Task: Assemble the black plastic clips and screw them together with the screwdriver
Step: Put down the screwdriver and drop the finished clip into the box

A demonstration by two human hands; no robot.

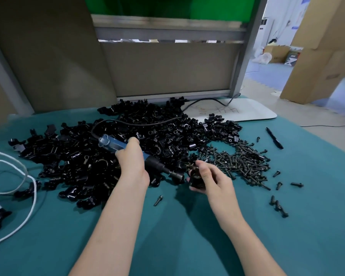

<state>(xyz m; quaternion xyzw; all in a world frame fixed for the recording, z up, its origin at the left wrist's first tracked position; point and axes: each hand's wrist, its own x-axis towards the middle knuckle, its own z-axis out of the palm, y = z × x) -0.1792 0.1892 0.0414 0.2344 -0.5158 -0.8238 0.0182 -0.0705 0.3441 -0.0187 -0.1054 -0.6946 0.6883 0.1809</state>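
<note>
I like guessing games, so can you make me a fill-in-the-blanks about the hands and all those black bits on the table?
1. The left hand grips a ____ screwdriver.
2. The right hand holds a ____ clip.
3. The big pile of clips lies to the ____ of the pile of screws.

Missing words: blue; black; left.
</note>
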